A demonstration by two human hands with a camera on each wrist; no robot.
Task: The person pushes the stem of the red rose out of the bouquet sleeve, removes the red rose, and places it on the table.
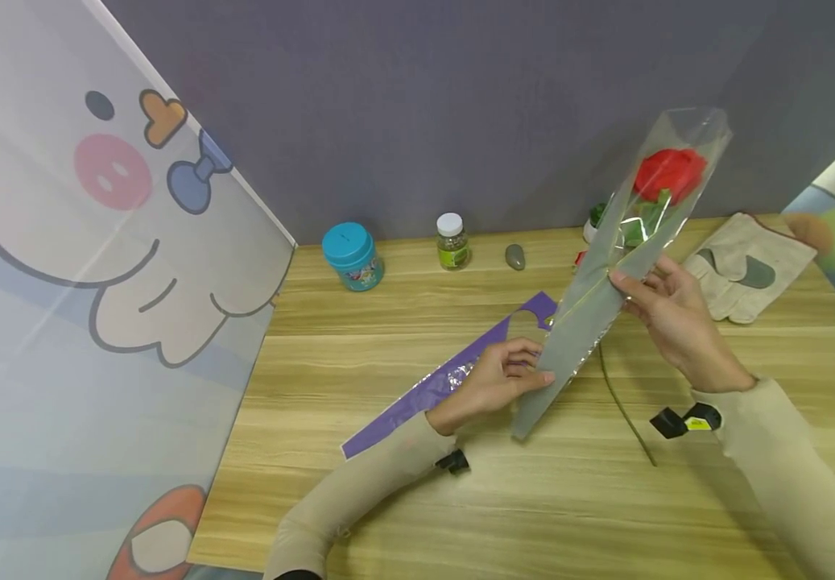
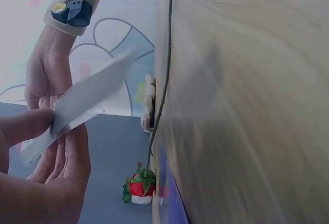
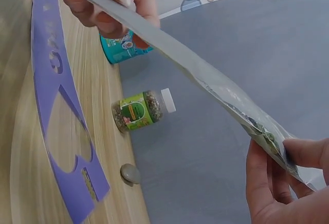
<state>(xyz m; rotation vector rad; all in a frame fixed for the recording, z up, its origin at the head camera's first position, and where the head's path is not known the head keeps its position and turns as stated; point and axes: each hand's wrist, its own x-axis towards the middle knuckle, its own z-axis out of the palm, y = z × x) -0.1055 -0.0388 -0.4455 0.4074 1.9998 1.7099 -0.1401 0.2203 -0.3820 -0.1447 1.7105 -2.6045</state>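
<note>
A grey and clear flower sleeve [image 1: 580, 322] slants above the table with a red rose [image 1: 671, 174] inside its clear upper end. My left hand [image 1: 498, 377] pinches the sleeve's lower part between thumb and fingers. Higher up, near its middle, my right hand [image 1: 667, 318] grips it, thumb in front. In the right wrist view, green leaves [image 3: 264, 131] show through the clear film beside the right fingers. Below, a purple sleeve [image 1: 417, 403] with a heart-shaped window lies flat, partly behind the left hand. A second rose's green stem [image 1: 623, 411] rests on the wood; its red bloom [image 2: 141, 185] shows in the left wrist view.
Along the back of the wooden table [image 1: 460, 515] stand a blue lidded tub [image 1: 352, 256], a white-capped jar [image 1: 452, 242] and a grey stone [image 1: 514, 257]. A work glove [image 1: 743, 270] lies at the right. Behind rises a grey panel [image 1: 424, 105].
</note>
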